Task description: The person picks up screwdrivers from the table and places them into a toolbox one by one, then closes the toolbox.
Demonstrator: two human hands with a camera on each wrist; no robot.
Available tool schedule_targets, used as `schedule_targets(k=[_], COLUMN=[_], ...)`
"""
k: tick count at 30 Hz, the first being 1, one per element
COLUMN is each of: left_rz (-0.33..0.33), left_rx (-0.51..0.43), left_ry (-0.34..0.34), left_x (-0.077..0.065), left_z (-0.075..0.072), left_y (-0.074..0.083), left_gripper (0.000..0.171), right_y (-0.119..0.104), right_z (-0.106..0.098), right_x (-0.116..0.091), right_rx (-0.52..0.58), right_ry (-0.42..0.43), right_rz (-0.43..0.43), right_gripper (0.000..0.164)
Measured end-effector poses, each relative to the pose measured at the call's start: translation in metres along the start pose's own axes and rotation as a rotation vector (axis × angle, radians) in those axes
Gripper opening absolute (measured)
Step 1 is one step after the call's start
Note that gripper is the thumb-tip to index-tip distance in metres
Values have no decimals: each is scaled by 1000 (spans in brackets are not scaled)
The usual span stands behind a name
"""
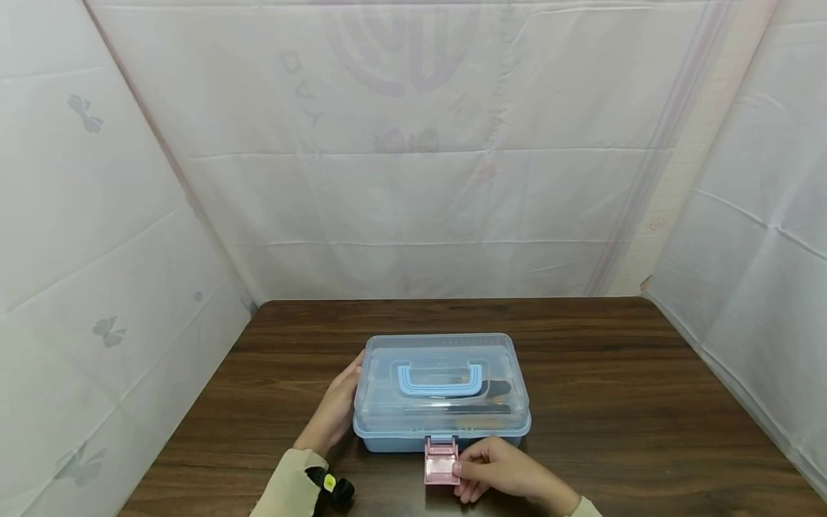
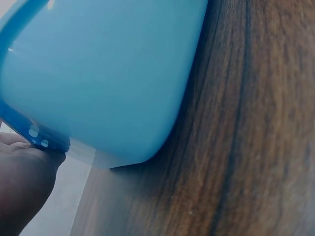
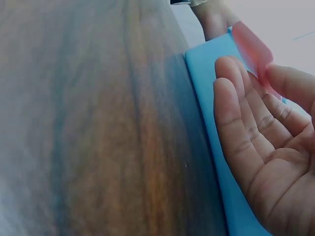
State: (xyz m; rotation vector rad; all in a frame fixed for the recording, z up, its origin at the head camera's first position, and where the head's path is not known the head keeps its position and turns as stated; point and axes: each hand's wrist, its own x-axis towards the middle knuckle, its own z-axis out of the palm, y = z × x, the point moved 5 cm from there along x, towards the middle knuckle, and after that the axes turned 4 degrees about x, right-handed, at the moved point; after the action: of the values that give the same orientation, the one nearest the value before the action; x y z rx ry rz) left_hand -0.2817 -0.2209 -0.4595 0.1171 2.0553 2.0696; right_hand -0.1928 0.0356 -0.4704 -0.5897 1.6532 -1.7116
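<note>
A blue plastic storage box (image 1: pixel 381 444) with a clear lid (image 1: pixel 413 352) and a light blue carry handle (image 1: pixel 441 390) sits on the table. My left hand (image 1: pixel 337 406) lies along the box's left side, fingers reaching up to the lid's edge. In the left wrist view, part of that hand (image 2: pixel 27 182) touches the rim beside the smooth blue wall (image 2: pixel 113 73). At the front, a pink latch (image 1: pixel 441 465) is swung outward, away from the wall. My right hand (image 1: pixel 500 470) pinches its right edge between thumb and fingers. Through the lid, dark and orange shapes show blurred inside.
The brown wooden table (image 1: pixel 620 388) extends on both sides of the box and behind it. White sheeting (image 1: pixel 413 201) hangs at the back and along both sides. A black strapped device (image 1: pixel 331 488) is worn on the left wrist, over a beige sleeve.
</note>
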Motion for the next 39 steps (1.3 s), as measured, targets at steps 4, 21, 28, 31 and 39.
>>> schedule_targets(k=[4,21,28,31,39], left_rz=[-2,5,4,7,-2], left_rx=[8,-3,9,5,-8], left_ry=[4,-4,-4,-5,-4], left_x=[0,0,0,0,0], left_z=[-1,1,0,0,0], left_y=[0,0,0,0,0], left_gripper=[53,53,53,53,54], right_y=[-2,-13,-16,-17,-20], right_z=[1,4,4,3,4], right_x=[-1,-5,-5,-4,-4], right_rx=[-5,-2,27,38,60], right_ry=[19,48,34,39,71], right_rz=[11,24,9,6,12], right_gripper=[38,44,47,49,53])
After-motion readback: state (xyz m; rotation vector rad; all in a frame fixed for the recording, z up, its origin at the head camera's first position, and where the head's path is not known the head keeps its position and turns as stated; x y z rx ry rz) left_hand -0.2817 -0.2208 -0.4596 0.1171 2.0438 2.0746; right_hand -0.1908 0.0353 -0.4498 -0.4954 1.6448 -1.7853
